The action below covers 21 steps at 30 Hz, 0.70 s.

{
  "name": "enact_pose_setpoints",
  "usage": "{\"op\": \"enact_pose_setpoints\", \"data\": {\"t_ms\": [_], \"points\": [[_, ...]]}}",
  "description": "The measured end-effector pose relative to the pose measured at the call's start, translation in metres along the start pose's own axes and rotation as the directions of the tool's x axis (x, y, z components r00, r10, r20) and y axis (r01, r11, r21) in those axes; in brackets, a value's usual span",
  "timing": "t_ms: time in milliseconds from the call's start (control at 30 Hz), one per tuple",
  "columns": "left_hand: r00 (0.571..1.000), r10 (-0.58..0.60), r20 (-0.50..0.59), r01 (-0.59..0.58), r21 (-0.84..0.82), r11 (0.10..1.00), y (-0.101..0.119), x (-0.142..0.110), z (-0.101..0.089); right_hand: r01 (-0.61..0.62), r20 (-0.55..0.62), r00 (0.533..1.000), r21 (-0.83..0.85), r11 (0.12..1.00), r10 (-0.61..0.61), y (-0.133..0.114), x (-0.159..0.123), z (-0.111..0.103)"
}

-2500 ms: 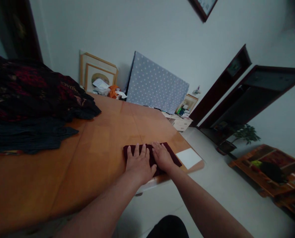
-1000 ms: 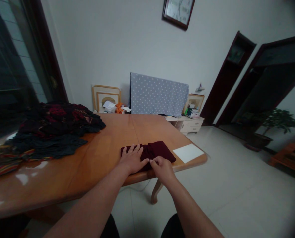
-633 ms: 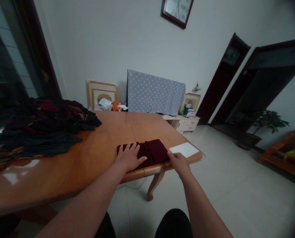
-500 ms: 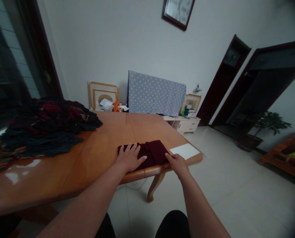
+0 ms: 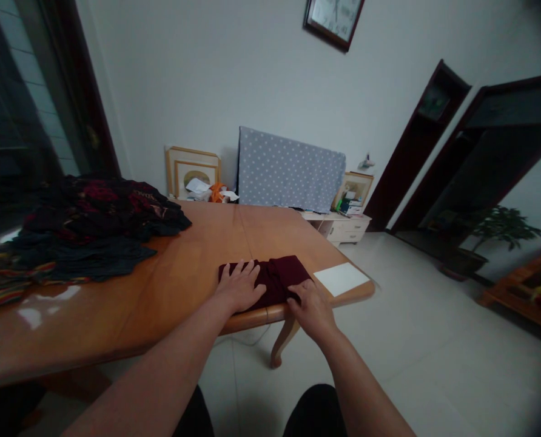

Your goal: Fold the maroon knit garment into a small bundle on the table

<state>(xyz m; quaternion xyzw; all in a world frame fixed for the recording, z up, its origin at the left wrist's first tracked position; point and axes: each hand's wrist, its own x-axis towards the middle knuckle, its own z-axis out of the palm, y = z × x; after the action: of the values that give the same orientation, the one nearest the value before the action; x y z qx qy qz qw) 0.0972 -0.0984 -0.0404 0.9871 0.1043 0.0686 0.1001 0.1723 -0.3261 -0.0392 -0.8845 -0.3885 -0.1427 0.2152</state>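
Note:
A folded maroon garment (image 5: 277, 276) lies at the front edge of the wooden table (image 5: 198, 243). My left hand (image 5: 241, 288) rests flat on its left part, fingers spread. At the garment's right end, my right hand (image 5: 310, 306) has its fingers bent and closed on the cloth near the table's edge. Part of the garment is hidden under both hands. Just right of it lies a white rectangular sheet (image 5: 342, 278) on the table corner.
A heap of dark clothes (image 5: 102, 212) covers the table's left side, with a striped cloth (image 5: 6, 279) at its near end. Behind the table stand a cloth-draped panel (image 5: 291, 170) and a white cabinet (image 5: 350, 229). A potted plant (image 5: 493, 230) stands at right.
My right hand has moved left from the garment's right edge and further onto the cloth. My left hand stays flat in place. The view has shifted slightly.

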Motion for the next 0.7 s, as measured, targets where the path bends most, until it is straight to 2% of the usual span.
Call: {"op": "enact_pose_setpoints", "data": {"t_ms": [100,267,400,567,700], "points": [[1.0,0.001,-0.002,-0.001,0.001,1.0,-0.001,0.0,0.001,-0.022,-0.028,0.999,-0.012,1.0,0.022,-0.003,0.008,0.004],[1.0,0.004,-0.013,-0.004,0.007,1.0,0.0,0.0,0.001,-0.173,-0.186,0.968,-0.017,0.985,0.167,-0.014,0.012,0.015],[1.0,0.003,0.0,-0.003,0.001,1.0,0.001,-0.001,-0.002,-0.106,-0.103,0.99,-0.055,0.993,0.1,-0.021,0.006,0.016],[1.0,0.002,-0.012,-0.002,-0.007,1.0,0.002,-0.002,-0.003,0.019,0.025,1.0,-0.021,1.0,-0.019,-0.018,0.001,0.004],[1.0,0.0,-0.018,-0.001,-0.012,1.0,0.001,-0.002,-0.001,0.023,0.063,0.998,0.05,0.998,-0.027,-0.01,0.007,0.002]]}}
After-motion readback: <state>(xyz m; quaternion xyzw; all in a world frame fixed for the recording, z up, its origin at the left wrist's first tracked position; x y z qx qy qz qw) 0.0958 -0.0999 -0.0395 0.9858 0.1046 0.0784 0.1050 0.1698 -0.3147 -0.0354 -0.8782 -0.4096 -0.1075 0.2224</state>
